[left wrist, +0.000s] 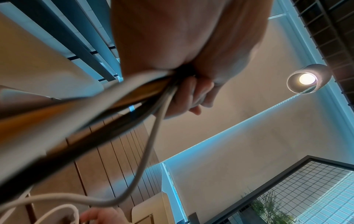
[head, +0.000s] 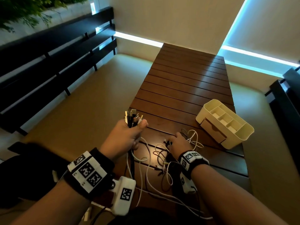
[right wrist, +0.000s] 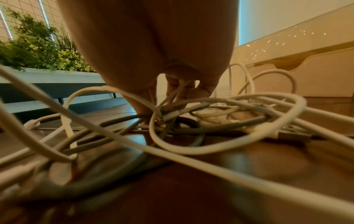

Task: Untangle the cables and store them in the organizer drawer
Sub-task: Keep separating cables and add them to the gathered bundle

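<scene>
My left hand (head: 138, 125) is raised above the table's left edge and grips a bundle of cable ends (head: 132, 116), plugs sticking up out of the fist. In the left wrist view its fingers (left wrist: 189, 97) curl round the white, grey and black cords (left wrist: 114, 103). These cords trail down into a tangle of cables (head: 193, 140) on the wooden table (head: 186, 82). My right hand (head: 177, 138) rests palm down on that tangle (right wrist: 191, 121), fingers (right wrist: 176, 89) pinching a thin grey cable. The cream organizer (head: 243, 132) stands to the right, its drawer (head: 212, 131) slightly pulled out.
A black slatted bench (head: 48, 62) runs along the left, and another dark frame (head: 285, 98) stands at the right. Cables hang off the table's near edge toward me. The organizer's front (right wrist: 325, 72) is close to my right hand. A dark bag (head: 24, 168) lies lower left.
</scene>
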Motion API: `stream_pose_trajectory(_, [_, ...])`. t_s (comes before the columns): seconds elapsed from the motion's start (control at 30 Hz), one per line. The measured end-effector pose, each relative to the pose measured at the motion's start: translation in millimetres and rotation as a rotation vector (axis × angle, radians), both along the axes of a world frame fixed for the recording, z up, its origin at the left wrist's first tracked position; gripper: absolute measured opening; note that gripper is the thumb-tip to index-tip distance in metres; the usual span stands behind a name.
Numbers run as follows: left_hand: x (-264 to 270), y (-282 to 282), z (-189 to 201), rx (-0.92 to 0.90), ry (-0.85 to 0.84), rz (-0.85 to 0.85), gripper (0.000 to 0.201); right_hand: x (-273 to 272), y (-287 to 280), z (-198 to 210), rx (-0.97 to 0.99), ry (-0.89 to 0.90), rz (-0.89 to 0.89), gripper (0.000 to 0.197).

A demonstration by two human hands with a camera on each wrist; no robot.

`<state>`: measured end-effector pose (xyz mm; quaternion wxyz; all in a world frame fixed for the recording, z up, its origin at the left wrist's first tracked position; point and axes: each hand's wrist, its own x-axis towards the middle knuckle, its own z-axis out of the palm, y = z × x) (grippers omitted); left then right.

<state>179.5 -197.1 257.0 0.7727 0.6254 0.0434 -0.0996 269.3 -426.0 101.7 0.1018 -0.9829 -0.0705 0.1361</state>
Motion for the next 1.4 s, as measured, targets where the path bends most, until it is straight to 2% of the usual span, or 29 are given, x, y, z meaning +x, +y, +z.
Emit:
stream_pose_trajectory(0.17, [-6,3,2,-0.009,-0.011,0.007,0.021,-12,-3,1,0.001,-0.059,-0.045,0.024])
stream_pose_trajectory(0.33, [-12,6,5,-0.020,-0.032,0.008,0.021,-28,0,30,0.271,-0.202,-0.255,0.016])
stream_pose_trajectory(0.47, [-17,1,8,-0.008,-0.041,-0.025,0.022,-36,5,78,0.438,-0.324,-0.303,0.014])
stream_pose_trajectory(0.57, [-20,-4,9,-0.008,-0.060,-0.060,0.027,-43,9,132,0.805,-0.468,-0.308,0.014])
stream_pose_trajectory(0.67, [-23,-9,12,0.035,-0.073,-0.081,0.021,-56,11,181,1.305,-0.435,-0.308,0.015])
stream_pose_trajectory(0.73, [-24,-12,12,0.042,-0.079,-0.055,0.019,-64,14,191,1.417,-0.351,-0.313,0.013])
stream_pose_trajectory(0.83, [-28,-17,13,0.021,-0.084,0.005,0.019,-80,16,175,1.396,-0.214,-0.383,0.013])
stream_pose_trajectory(0.93, [-32,-18,15,0.009,-0.084,0.054,0.023,-95,17,159,1.325,-0.104,-0.423,0.021])
stream_pose_trajectory(1.03, [-36,-18,16,-0.006,-0.092,0.088,0.023,-107,21,157,1.295,-0.036,-0.367,0.023])
stream_pose_trajectory(1.27, [-43,-22,15,0.044,-0.206,0.047,0.029,-130,38,176,1.303,-0.021,-0.207,0.011])
stream_pose_trajectory(1.4, [-48,-23,18,0.052,-0.264,-0.001,0.052,-139,50,183,1.294,-0.026,-0.130,0.011])
